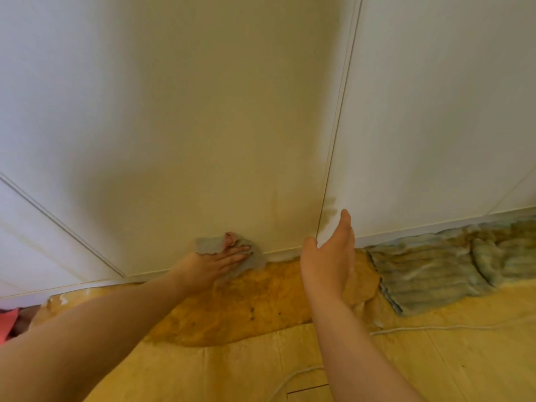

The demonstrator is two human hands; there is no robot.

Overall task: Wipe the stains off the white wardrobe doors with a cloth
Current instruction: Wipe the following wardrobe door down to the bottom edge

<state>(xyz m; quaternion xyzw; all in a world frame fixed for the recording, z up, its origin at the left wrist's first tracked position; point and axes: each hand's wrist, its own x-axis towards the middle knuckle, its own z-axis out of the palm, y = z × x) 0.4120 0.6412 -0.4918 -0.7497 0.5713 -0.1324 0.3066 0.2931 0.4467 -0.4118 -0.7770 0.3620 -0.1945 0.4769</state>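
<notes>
White wardrobe doors fill the upper view; the middle door point(203, 126) meets the right door point(435, 126) at a vertical gap. My left hand point(214, 264) presses a grey cloth point(255, 258) flat against the bottom edge of the middle door, fingers straight. A faint yellowish streak point(275, 208) runs down the door above the cloth. My right hand point(329, 256) is flat with straight fingers, its fingertips resting on the lower left corner of the right door beside the gap. A greyish smudge point(330, 208) shows on the right door just above those fingertips.
A brownish-yellow rug point(246, 309) lies on the floor below the doors, with a grey ribbed mat point(426, 271) to its right. A thin white cord point(435, 327) runs across the wooden floor. Something pink point(7, 322) shows at the left edge.
</notes>
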